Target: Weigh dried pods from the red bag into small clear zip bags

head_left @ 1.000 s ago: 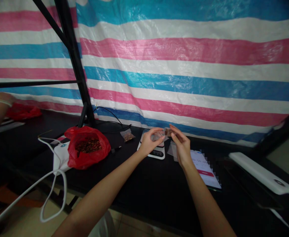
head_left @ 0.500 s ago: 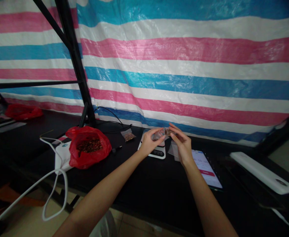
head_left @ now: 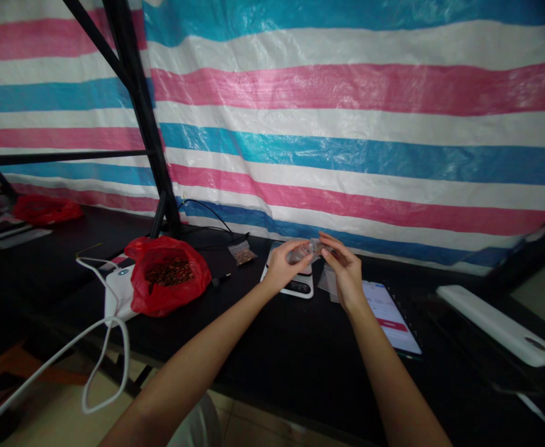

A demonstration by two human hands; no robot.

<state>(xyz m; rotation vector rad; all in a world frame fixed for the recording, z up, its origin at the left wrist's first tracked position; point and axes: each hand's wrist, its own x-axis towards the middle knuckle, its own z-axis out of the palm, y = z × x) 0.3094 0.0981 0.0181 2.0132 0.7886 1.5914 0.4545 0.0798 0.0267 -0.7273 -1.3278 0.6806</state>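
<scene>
Clear small bag lengthwise between both hands, left and right.

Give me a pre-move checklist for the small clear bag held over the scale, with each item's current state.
1. Both hands on the small clear bag: ok, left hand and right hand pinch it between them.
2. Bag mouth sealed: cannot tell, too small and blurred.
3. Digital scale under the hands: ok, on the black table.
4. Scale reading: cannot tell, display partly hidden.
5. Red bag of brown pieces within reach: ok, open, left of the scale.
6. Tablet awake: ok, screen lit by the right wrist.
</scene>
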